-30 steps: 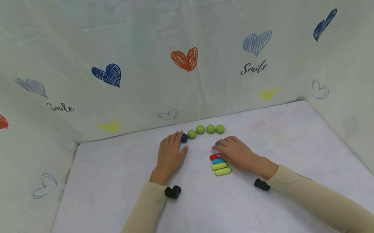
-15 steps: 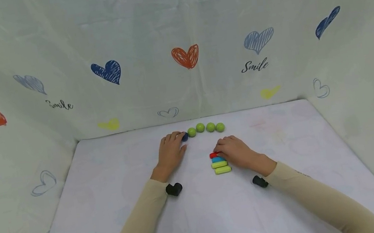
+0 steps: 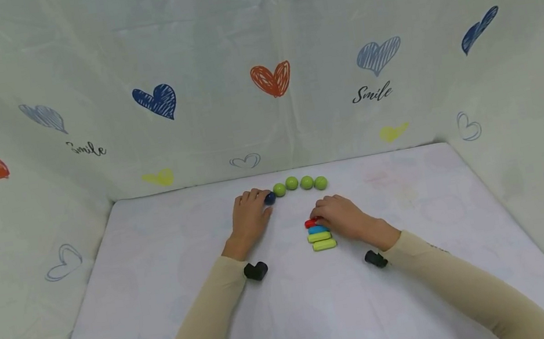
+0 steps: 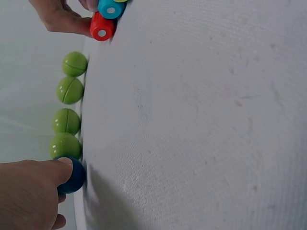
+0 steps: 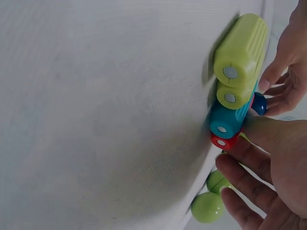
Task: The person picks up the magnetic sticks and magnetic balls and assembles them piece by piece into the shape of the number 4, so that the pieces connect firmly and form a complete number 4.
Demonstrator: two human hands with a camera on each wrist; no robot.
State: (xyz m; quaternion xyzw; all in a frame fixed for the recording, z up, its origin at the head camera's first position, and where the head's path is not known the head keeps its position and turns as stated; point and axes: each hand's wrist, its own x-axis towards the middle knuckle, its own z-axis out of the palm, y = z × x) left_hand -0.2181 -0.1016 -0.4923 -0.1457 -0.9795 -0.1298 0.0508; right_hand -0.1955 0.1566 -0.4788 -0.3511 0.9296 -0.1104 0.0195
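Observation:
My left hand (image 3: 249, 214) holds a dark blue ball (image 4: 74, 176) at the left end of a row, thumb and fingers around it. Beside it several green balls (image 3: 291, 183) continue the row to the right. My right hand (image 3: 340, 216) pinches a short red plastic rod (image 5: 221, 142) between thumb and index finger, its other fingers loosely bent. That rod lies farthest back in a side-by-side group. Nearer are a light blue rod (image 5: 225, 120) and two yellow-green rods (image 3: 324, 245), with pale discs at their ends.
Everything lies on a white-covered table (image 3: 294, 318). A pale curtain (image 3: 200, 39) printed with hearts and "Smile" hangs behind its far edge and along both sides. A small black device (image 3: 256, 271) sits at my left wrist, another black device (image 3: 376, 259) at my right.
Left fingertips have come over the blue ball from beside it. My right thumb and index finger have closed in on the red rod. Balls and rods keep their arrangement; the head view tilts slightly.

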